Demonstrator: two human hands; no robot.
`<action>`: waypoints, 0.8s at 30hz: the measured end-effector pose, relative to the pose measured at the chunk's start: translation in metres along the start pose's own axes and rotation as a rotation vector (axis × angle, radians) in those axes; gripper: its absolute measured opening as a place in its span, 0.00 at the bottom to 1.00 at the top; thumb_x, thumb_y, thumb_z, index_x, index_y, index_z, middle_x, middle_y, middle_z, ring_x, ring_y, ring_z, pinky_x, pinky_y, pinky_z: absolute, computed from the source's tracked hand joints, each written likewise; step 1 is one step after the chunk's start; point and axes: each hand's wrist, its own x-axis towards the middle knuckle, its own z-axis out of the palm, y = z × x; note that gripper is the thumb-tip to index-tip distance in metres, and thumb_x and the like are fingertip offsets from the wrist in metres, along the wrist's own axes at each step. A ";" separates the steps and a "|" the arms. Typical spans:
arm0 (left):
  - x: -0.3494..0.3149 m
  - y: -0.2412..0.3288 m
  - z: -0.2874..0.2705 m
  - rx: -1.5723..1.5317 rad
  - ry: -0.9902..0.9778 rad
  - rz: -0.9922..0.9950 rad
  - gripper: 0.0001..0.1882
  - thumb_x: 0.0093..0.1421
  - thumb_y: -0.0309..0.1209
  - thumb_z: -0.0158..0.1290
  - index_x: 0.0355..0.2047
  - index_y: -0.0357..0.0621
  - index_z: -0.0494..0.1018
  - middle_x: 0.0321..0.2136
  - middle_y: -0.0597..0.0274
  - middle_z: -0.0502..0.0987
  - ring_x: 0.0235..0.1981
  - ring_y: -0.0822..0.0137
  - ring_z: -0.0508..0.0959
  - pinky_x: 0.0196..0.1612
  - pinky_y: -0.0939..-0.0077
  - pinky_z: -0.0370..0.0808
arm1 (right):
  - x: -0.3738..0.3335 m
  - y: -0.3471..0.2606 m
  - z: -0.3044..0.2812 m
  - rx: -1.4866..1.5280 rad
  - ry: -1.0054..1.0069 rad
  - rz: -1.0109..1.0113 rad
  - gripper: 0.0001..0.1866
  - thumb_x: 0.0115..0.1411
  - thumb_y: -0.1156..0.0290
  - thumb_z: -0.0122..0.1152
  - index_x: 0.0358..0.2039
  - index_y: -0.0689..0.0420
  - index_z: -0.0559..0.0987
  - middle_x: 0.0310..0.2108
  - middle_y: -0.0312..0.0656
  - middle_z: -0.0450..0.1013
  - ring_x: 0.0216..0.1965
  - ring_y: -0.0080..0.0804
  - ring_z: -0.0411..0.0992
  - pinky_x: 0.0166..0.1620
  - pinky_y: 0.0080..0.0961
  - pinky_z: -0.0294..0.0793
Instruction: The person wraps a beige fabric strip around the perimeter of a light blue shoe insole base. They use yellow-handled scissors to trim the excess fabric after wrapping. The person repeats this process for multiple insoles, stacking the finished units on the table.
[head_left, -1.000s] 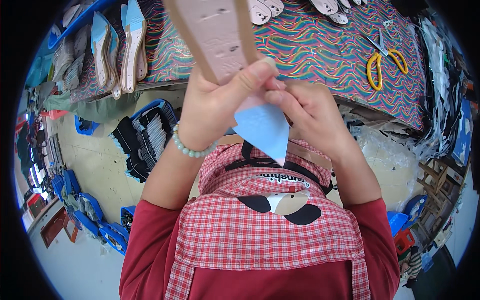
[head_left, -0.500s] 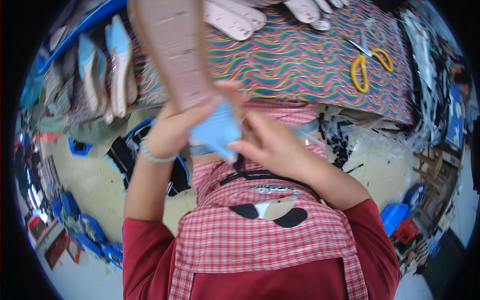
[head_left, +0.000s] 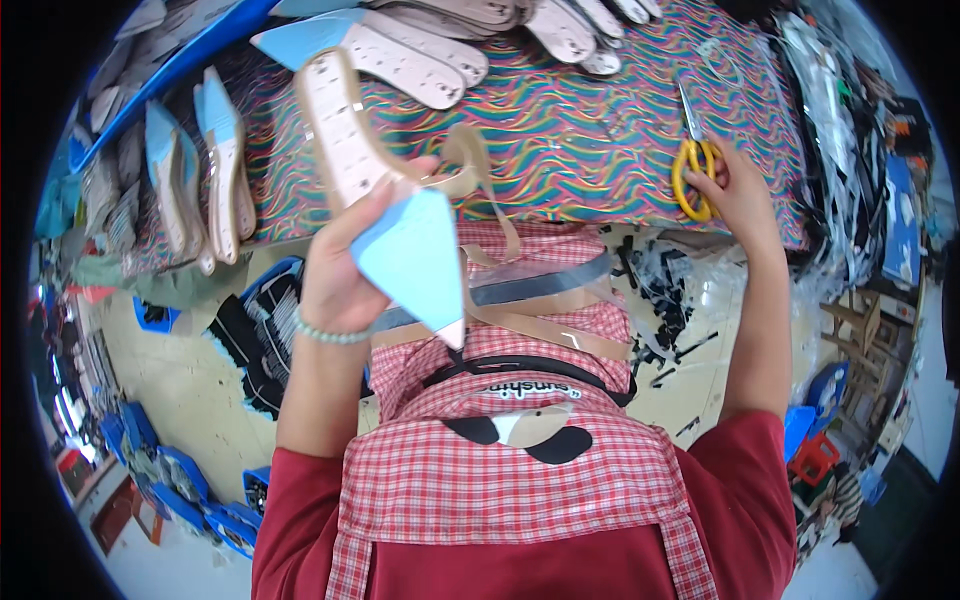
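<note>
My left hand (head_left: 338, 265) is closed around the middle of a shoe insole (head_left: 408, 255). The insole has a pale, dotted heel part pointing away from me and a light-blue pointed toe facing me. From its edge a beige strip (head_left: 478, 165) loops off to the right and hangs over the table's front edge. Over at the right of the table, my right hand (head_left: 742, 190) has its fingers closed on the yellow handles of a pair of scissors (head_left: 692, 150). The scissors' blades point to the far side.
Several similar insoles (head_left: 405, 60) lie in overlapping rows at the back of the patterned table (head_left: 590, 150). More insoles (head_left: 222, 170) stand at the left. Clear plastic strips (head_left: 835, 130) hang at the right end. A grey band and beige strips (head_left: 555, 335) rest across my checked apron.
My right hand has left the insole and reached right to the scissors, which have turned and shifted slightly left. My left hand has lowered the insole, and the beige strip now shows.
</note>
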 end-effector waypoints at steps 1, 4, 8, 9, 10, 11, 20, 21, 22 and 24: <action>0.002 -0.001 0.006 -0.016 0.004 0.011 0.25 0.64 0.34 0.48 0.57 0.31 0.62 0.41 0.53 0.76 0.40 0.65 0.79 0.44 0.71 0.77 | -0.006 -0.003 0.000 0.045 -0.080 0.037 0.31 0.53 0.65 0.67 0.57 0.57 0.68 0.36 0.44 0.72 0.38 0.34 0.73 0.43 0.26 0.72; 0.005 0.005 0.007 -0.050 0.002 0.096 0.24 0.64 0.32 0.48 0.57 0.31 0.62 0.40 0.51 0.77 0.37 0.65 0.80 0.39 0.74 0.79 | -0.026 0.001 0.004 0.496 -0.146 0.218 0.32 0.53 0.72 0.65 0.59 0.55 0.67 0.37 0.40 0.71 0.36 0.27 0.71 0.40 0.23 0.72; -0.002 0.009 0.010 -0.014 0.091 0.104 0.23 0.64 0.30 0.47 0.57 0.32 0.61 0.38 0.53 0.76 0.34 0.66 0.79 0.35 0.75 0.79 | -0.078 -0.078 0.024 0.899 -0.157 -0.033 0.35 0.51 0.76 0.65 0.61 0.54 0.63 0.42 0.39 0.69 0.39 0.25 0.70 0.41 0.22 0.71; -0.006 0.011 0.008 -0.017 0.100 0.088 0.23 0.64 0.30 0.47 0.57 0.32 0.61 0.38 0.54 0.76 0.34 0.66 0.78 0.34 0.75 0.79 | -0.090 -0.110 0.025 0.849 -0.289 -0.116 0.37 0.51 0.73 0.66 0.62 0.54 0.62 0.44 0.40 0.68 0.40 0.28 0.70 0.41 0.23 0.71; -0.006 0.011 -0.010 -0.132 -0.134 0.045 0.22 0.65 0.33 0.47 0.56 0.33 0.63 0.38 0.53 0.77 0.36 0.65 0.80 0.40 0.71 0.79 | -0.093 -0.134 0.033 0.826 -0.334 -0.299 0.39 0.50 0.69 0.69 0.62 0.53 0.62 0.44 0.42 0.67 0.41 0.31 0.70 0.42 0.23 0.71; -0.011 0.013 -0.014 -0.183 -0.117 0.038 0.22 0.65 0.33 0.47 0.56 0.33 0.63 0.38 0.53 0.77 0.36 0.65 0.80 0.40 0.71 0.79 | -0.095 -0.152 0.044 0.796 -0.381 -0.483 0.40 0.49 0.65 0.71 0.62 0.52 0.62 0.44 0.43 0.66 0.41 0.33 0.70 0.42 0.24 0.71; -0.032 0.021 -0.026 -0.229 -0.076 0.019 0.22 0.64 0.34 0.47 0.55 0.33 0.64 0.40 0.53 0.77 0.38 0.65 0.80 0.42 0.70 0.78 | -0.081 -0.216 0.057 0.783 -0.274 -0.546 0.42 0.45 0.62 0.74 0.60 0.53 0.65 0.36 0.42 0.66 0.34 0.36 0.69 0.36 0.27 0.70; -0.030 0.021 -0.027 -0.231 -0.087 0.010 0.22 0.64 0.35 0.48 0.54 0.33 0.65 0.40 0.53 0.77 0.38 0.65 0.80 0.42 0.70 0.78 | -0.081 -0.211 0.057 0.759 -0.249 -0.573 0.40 0.45 0.64 0.74 0.59 0.54 0.66 0.34 0.42 0.67 0.33 0.36 0.69 0.36 0.27 0.70; -0.027 0.019 -0.026 -0.114 -0.055 0.037 0.22 0.65 0.36 0.47 0.55 0.34 0.65 0.41 0.52 0.77 0.38 0.65 0.79 0.42 0.71 0.78 | -0.083 -0.203 0.057 0.748 -0.210 -0.496 0.40 0.46 0.63 0.74 0.59 0.55 0.67 0.37 0.42 0.68 0.35 0.35 0.69 0.39 0.27 0.70; -0.020 0.015 -0.024 0.120 0.008 0.089 0.22 0.66 0.37 0.46 0.55 0.35 0.64 0.42 0.51 0.76 0.39 0.66 0.78 0.40 0.73 0.77 | -0.087 -0.182 0.056 0.723 -0.131 -0.340 0.38 0.46 0.61 0.73 0.58 0.57 0.69 0.42 0.42 0.70 0.39 0.34 0.70 0.45 0.27 0.70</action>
